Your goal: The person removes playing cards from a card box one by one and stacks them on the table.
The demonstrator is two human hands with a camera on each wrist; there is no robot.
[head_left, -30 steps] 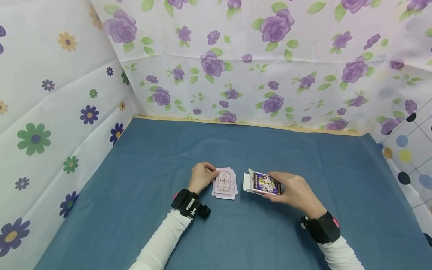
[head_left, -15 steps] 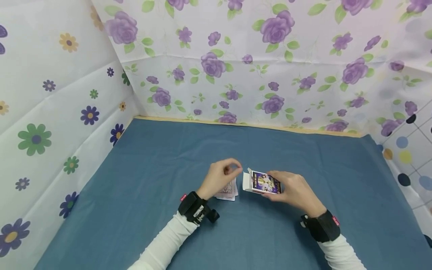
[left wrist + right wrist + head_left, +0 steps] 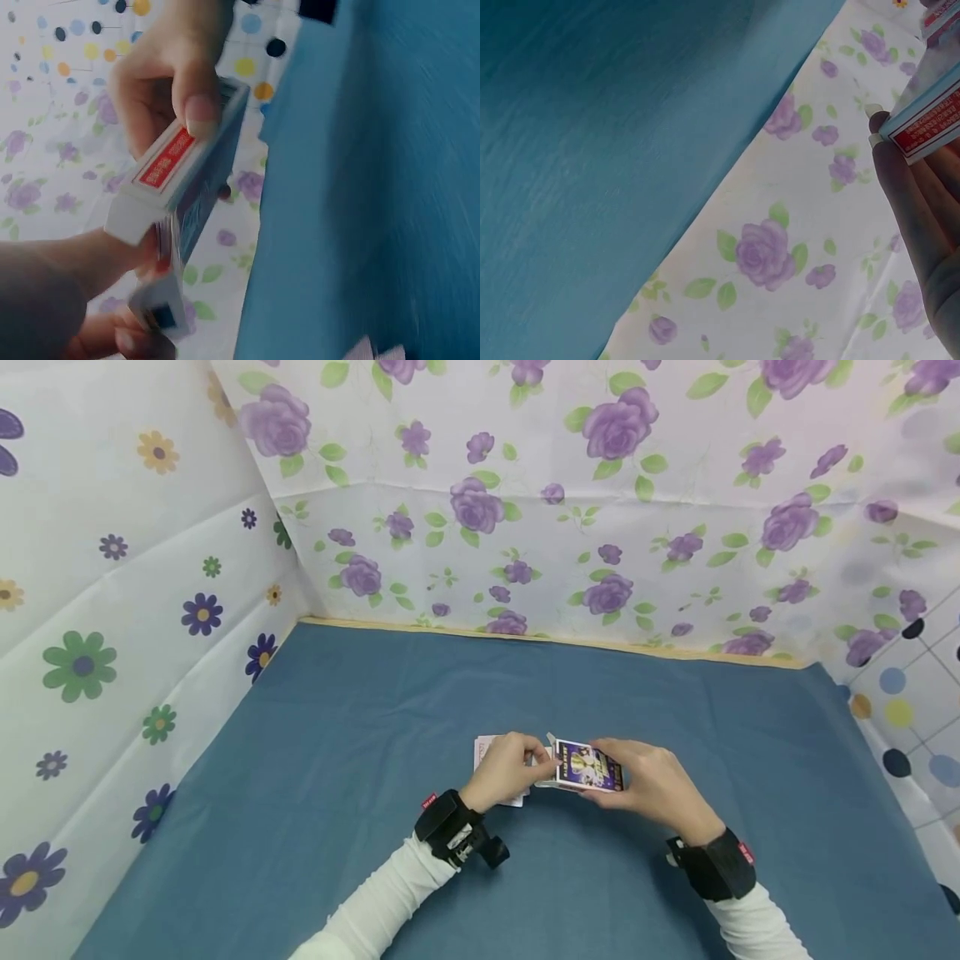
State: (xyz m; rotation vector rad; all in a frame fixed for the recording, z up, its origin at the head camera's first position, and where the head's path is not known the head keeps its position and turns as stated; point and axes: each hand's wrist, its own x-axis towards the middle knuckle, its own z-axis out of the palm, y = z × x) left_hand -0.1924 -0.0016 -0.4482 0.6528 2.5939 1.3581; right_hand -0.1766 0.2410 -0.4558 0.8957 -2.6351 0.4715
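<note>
My right hand [image 3: 658, 778] grips a small purple-fronted playing card box [image 3: 588, 766] by its right end, thumb and fingers on opposite edges. The box is tilted, with its open end towards my left hand [image 3: 504, 772]. In the left wrist view, my left fingers reach that opening between the white flaps [image 3: 159, 306], close to the card edges [image 3: 163, 244] inside; whether they pinch any cards is unclear. Beneath my left hand lies a pile of pink-backed playing cards [image 3: 482, 748], mostly covered. The right wrist view catches only a corner of the box [image 3: 928, 126].
A blue cloth [image 3: 360, 693] covers the table. Behind it hangs a white sheet with purple roses [image 3: 476, 506], and another flowered sheet [image 3: 82, 665] borders the left side. A black camera strap [image 3: 450, 831] sits on my left wrist.
My left hand has left the card pile and moved right, up to the box's open end. The card pile is now mostly hidden beneath it. My right hand and the box have hardly moved.
</note>
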